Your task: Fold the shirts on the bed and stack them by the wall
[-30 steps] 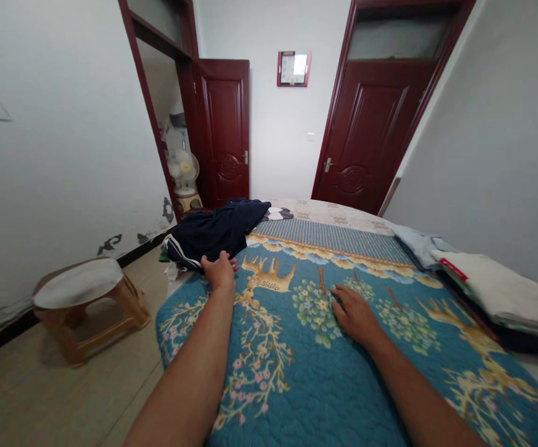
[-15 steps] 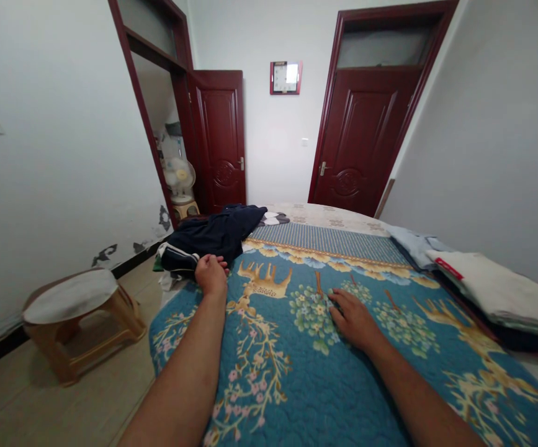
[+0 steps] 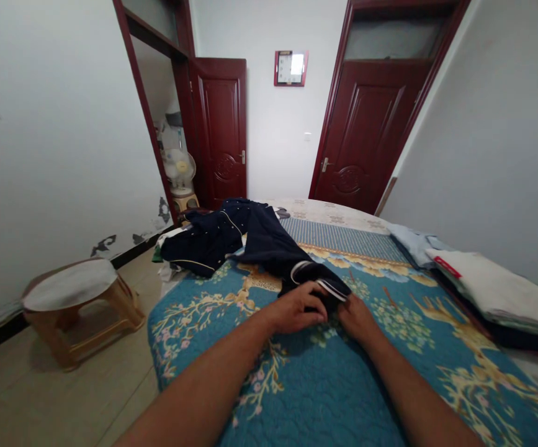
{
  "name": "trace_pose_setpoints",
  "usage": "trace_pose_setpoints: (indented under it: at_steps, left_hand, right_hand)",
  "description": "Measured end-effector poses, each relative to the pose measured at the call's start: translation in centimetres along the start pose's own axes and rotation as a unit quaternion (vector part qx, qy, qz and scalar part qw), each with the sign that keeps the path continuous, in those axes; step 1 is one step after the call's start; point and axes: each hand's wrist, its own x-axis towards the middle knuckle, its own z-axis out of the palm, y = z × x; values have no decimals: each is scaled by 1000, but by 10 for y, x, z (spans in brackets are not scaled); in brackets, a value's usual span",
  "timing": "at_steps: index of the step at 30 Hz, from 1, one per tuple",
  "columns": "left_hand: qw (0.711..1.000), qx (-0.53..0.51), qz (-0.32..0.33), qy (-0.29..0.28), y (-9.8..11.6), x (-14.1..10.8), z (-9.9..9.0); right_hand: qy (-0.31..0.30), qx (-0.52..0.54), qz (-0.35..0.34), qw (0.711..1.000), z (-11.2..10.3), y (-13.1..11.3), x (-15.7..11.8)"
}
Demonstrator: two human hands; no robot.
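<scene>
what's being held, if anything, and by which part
A dark navy garment, by its near, white-striped end: the right hand grips that end's right corner; the left hand is at the same end, but whether it grips cannot be told.

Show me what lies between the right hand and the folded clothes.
In the head view, the stretch between the right hand and the folded clothes is just patterned teal quilt, nothing lying on it.

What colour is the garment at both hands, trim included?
The garment is dark navy with white trim; best seen in the head view.
</scene>
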Motion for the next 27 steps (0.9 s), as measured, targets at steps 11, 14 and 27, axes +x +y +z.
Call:
trace_pose_setpoints:
  at_steps: [11, 14, 27]
  left_hand:
    - [914, 220, -276, 201, -18, -15, -25]
    - [911, 214, -268, 229, -27, -17, -22]
    - [930, -53, -217, 291, -25, -4, -21]
  right_hand:
    - [-30, 219, 42, 974, -10, -31, 0]
    - [-81, 194, 27, 977, -8, -41, -2]
    - [-36, 65, -30, 997, 1, -61, -1]
